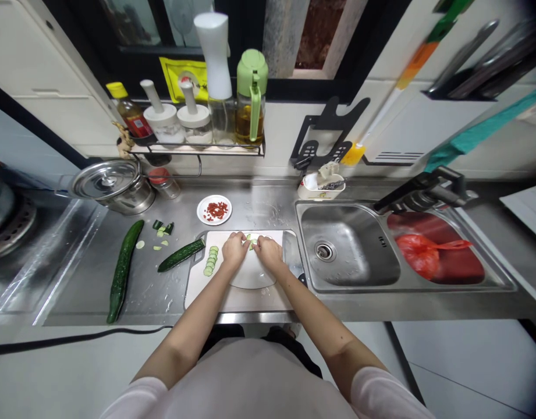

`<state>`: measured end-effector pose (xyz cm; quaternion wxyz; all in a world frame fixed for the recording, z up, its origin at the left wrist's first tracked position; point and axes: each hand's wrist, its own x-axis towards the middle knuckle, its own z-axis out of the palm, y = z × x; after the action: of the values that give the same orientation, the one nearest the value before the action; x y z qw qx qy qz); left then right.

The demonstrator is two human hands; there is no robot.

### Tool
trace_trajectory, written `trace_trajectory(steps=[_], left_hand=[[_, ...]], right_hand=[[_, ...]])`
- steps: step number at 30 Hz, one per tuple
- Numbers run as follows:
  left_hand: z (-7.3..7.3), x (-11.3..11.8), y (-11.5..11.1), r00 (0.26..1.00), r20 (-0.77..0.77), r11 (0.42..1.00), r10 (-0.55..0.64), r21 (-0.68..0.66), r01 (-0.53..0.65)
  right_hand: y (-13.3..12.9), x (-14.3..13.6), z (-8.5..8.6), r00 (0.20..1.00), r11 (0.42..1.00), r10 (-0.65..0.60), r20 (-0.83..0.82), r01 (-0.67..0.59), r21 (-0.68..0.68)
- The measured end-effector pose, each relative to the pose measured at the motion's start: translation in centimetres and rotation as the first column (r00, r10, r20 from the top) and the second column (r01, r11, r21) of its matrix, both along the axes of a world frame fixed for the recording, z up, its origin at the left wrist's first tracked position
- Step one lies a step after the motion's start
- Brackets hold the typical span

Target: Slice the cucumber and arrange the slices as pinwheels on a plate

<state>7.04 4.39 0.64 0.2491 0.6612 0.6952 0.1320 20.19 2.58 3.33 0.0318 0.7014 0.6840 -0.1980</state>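
Note:
My left hand [234, 249] and my right hand [268, 254] meet over the white cutting board [202, 294], fingers pinched on small cucumber slices [252, 240] between them. Beneath my hands is a white plate [252, 279] with a curved front edge, partly covered by my hands and wrists. To the left on the board lies an overlapping row of cucumber slices [210, 261]. A cut cucumber [181, 255] rests with one end on the board's left edge. Further left, a whole cucumber [125, 270] lies on the steel counter.
Behind the board sits a small plate [214, 220] of red pieces. Cucumber scraps [163, 228] lie left of it, near a lidded steel pot [123, 186]. A double sink [350, 244] on the right holds a red bag [420, 256]. A condiment shelf [198, 150] overhangs the back.

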Motion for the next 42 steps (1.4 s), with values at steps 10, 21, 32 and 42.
trace_trajectory(steps=[10,21,32,42], left_hand=[[1.4,-2.3,-2.0,0.961,0.264,0.983,0.084,0.137,-0.124],[-0.1,-9.8,-12.1,0.906,0.172,0.916,0.387,0.038,-0.399],[0.0,-10.2,-12.0,0.918,-0.045,0.919,0.395,0.019,-0.394],[-0.1,-9.9,-11.3,0.798,0.407,0.878,0.444,-0.019,-0.479]], right_hand=[[-2.1,1.7,0.3,0.986,0.989,-0.079,-0.148,0.096,0.115],[-7.1,4.1,-0.1,0.929,0.955,-0.173,-0.328,0.240,0.174],[-8.4,4.0,0.0,0.898,0.947,-0.154,-0.412,0.253,0.199],[-9.1,3.8,0.9,0.883,0.945,-0.116,-0.455,0.240,0.224]])
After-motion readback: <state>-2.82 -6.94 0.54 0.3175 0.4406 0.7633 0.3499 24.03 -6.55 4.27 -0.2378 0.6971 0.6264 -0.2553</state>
